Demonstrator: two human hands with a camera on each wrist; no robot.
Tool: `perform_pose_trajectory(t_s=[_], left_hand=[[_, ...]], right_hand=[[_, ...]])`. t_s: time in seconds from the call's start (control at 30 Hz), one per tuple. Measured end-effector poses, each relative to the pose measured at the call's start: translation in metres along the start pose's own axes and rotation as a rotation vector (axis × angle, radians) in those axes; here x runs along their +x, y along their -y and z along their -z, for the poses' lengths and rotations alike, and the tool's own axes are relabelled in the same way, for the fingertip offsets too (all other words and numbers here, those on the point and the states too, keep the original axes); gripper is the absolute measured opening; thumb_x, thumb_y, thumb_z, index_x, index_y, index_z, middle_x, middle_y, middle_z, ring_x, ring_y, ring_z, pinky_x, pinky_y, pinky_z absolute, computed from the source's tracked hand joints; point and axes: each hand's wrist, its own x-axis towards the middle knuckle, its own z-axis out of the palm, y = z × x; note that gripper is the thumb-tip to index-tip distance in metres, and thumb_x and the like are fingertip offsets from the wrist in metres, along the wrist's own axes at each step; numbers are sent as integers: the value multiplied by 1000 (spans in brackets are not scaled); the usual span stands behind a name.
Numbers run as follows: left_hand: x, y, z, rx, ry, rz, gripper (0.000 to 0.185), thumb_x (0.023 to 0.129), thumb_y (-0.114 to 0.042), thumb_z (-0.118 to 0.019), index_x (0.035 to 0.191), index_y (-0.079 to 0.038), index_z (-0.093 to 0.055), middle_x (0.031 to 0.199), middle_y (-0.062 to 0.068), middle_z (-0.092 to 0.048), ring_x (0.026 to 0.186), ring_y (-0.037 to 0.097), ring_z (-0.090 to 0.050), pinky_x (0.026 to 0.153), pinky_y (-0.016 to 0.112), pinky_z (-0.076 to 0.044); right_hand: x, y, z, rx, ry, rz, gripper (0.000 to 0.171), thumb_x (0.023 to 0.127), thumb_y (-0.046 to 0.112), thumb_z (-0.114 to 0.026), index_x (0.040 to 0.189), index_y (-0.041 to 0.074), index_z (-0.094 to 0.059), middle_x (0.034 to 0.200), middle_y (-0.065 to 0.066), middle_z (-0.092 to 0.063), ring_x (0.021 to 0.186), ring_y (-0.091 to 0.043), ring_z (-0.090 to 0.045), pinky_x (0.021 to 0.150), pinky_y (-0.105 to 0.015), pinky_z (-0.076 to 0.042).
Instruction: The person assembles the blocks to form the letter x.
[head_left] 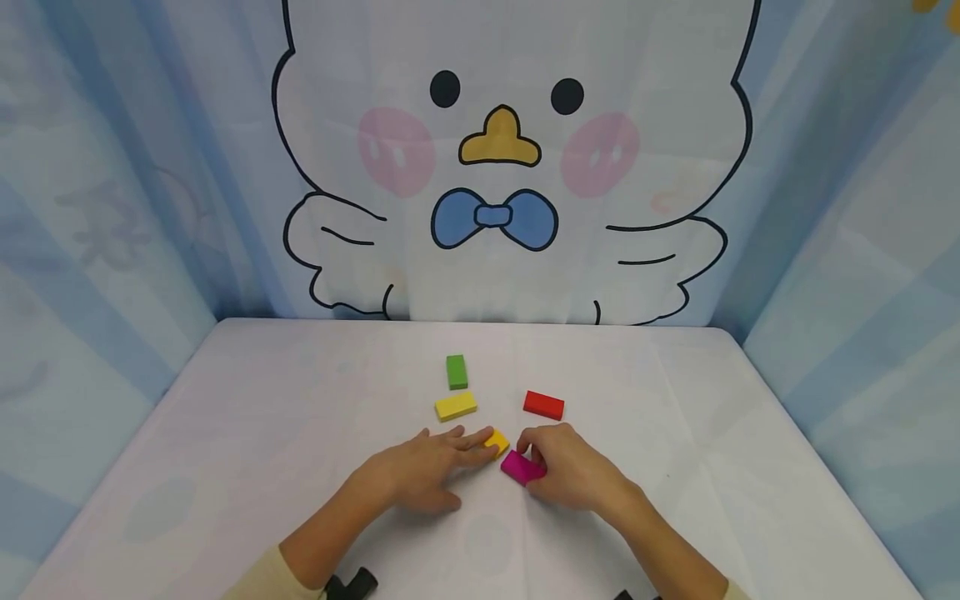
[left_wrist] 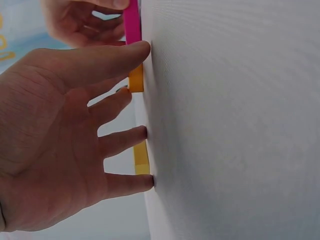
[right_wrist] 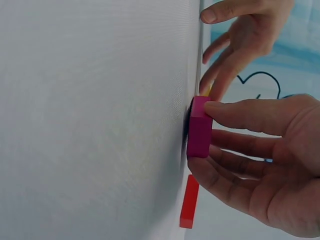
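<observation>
In the head view my right hand (head_left: pixel 573 467) holds a magenta block (head_left: pixel 521 467) between thumb and fingers, low over the white table. The right wrist view shows the same magenta block (right_wrist: pixel 200 131) with the thumb on one edge and fingers around the far end. My left hand (head_left: pixel 427 471) is spread, its fingertips on an orange-yellow block (head_left: pixel 497 442) just left of the magenta one. Seen from the left wrist, that orange block (left_wrist: pixel 136 80) is partly hidden behind the left thumb, and the other fingertips reach down to the table.
A red block (head_left: pixel 543 405) lies beyond my right hand. Past my left hand are a yellow block (head_left: pixel 456 406) and, farther back, a green block (head_left: pixel 457 372). The white table (head_left: pixel 300 375) ends at a curtain (head_left: pixel 495 283) with a cartoon print; curtains also hang at both sides.
</observation>
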Motion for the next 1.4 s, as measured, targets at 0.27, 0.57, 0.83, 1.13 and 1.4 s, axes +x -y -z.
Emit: perform_pose_trajectory(t_s=[0.27,0.57,0.83,1.13,1.4], left_hand=[[0,-2,3,11,4,-2,80,90,-25,-81,158,-42,-42,172,-16,-25,159,28,-29,122,70,-26],[0,-3,5,-1,9,-3,80,90,-25,-81,158,-41,-42,172,-15,-25,159,29,-29,122,70,-25],[-1,-4,3,-16,22,6,80,90,-24,-80,157,-44,-43,172,-16,-24,159,29,-29,120,74,-25],[0,-5,2,-10,26,14,77,91,-25,-80,156,-45,-44,171,-17,-26,158,30,-31,118,75,-27],[-1,-4,2,-11,8,5,75,90,-25,-80,155,-43,-48,170,-18,-29,157,29,-33,116,76,-29]], right_hand=[[2,-1,-1,6,5,4,39,80,7,-88,113,9,-67,85,2,-61,80,-15,-56,69,-29,-54],[-4,-2,7,26,-1,15,45,81,11,-89,120,10,-68,96,-1,-65,88,-17,-59,75,-33,-57],[-4,-5,7,41,68,75,43,81,0,-84,121,11,-73,102,2,-70,95,-16,-64,79,-34,-61],[-5,-9,5,53,72,117,43,81,-5,-80,122,9,-74,103,3,-71,91,-15,-65,73,-26,-59],[-4,-10,7,24,68,143,43,82,-3,-81,122,10,-74,102,2,-71,86,-12,-65,72,-23,-57]])
